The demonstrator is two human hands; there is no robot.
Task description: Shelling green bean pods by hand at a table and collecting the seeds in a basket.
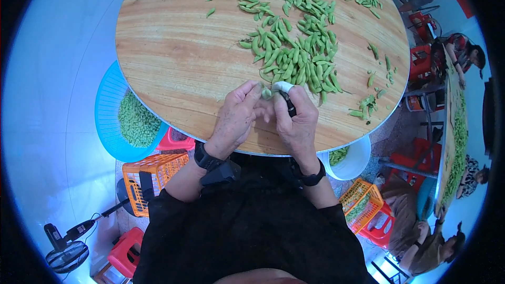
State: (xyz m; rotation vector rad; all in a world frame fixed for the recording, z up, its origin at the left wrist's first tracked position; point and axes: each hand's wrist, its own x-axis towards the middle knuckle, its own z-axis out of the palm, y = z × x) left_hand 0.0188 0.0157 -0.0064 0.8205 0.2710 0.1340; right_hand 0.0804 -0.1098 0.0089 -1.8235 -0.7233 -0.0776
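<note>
Near the front edge of the round wooden table, my left hand pinches a green bean pod between thumb and fingertips. My right hand meets it from the other side, its fingers curled in at the same pod. White wrapping covers one right fingertip, and a small black piece sits against the fingers; whether it is worn or gripped I cannot make out. Just beyond both hands lies a loose heap of green bean pods, reaching toward the far edge.
Below the left edge stands a blue basket of shelled beans, near an orange crate. On the right are a white bucket, another orange crate, and people around a second table with pods. A fan stands lower left.
</note>
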